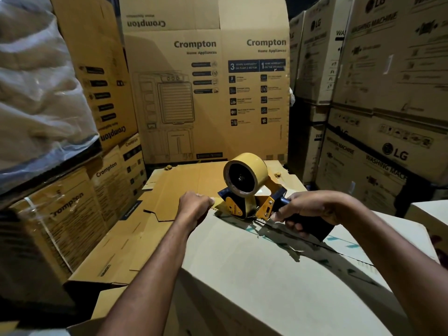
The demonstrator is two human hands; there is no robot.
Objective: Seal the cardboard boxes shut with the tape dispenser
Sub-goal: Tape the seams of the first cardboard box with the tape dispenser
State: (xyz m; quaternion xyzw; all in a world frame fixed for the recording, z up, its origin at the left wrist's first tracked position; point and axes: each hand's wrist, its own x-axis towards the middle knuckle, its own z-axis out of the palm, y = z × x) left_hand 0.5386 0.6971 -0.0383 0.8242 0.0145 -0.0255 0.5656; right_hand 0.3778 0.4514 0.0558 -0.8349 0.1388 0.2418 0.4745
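**Cardboard box (242,258) with its sealing strip barely started**

Stacks of LG washing-machine cartons (388,93) on the right and Crompton cartons (206,93) behind and to the left wall in the work spot. The box being sealed fills the foreground, with its top flaps folded down. A flattened cardboard sheet (169,190) lies just beyond its far edge.

The seam (291,241) between the flaps runs from the far edge towards the near right. It looks ragged, with torn scraps and bits of teal print along it, and no fresh strip shows on it.

The tape dispenser (247,187), yellow and dark blue with a full roll, stands on the far end of that seam. The right hand (308,209) has its grip curled round the dispenser's handle. The left hand (195,206) is at the far edge, just beside the dispenser's nose. Its grip is curled and seems to pinch the tape end (213,202) down over the edge, though the fingers hide most of it.

By my reading, only the anchoring is done. The whole pull along the seam, the cut and the rubbing-down are still to do, along with any further boxes.
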